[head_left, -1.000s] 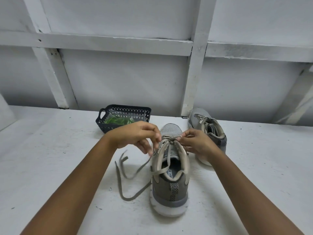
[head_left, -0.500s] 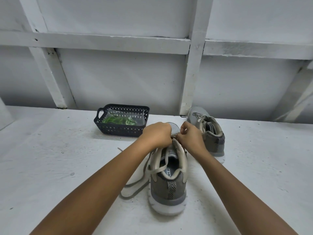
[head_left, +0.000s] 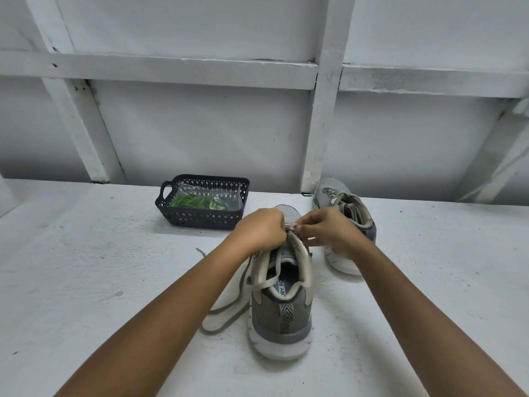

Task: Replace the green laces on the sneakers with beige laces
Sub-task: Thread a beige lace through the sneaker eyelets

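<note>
Got one sneaker (head_left: 282,316) front-centre on the counter (head_left: 86,282), second sneaker (head_left: 343,202) behind-right, basket (head_left: 200,217) back-left with bagged laces (head_left: 200,200) inside, loose lace (head_left: 226,313) trailing left.

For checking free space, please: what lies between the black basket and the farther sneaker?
Head view: the nearer sneaker's toe lies between the black basket and the farther sneaker; otherwise bare tabletop.

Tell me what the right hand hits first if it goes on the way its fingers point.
The right hand points left; past the lace it pinches, likely the left hand, nearly touching it.
</note>
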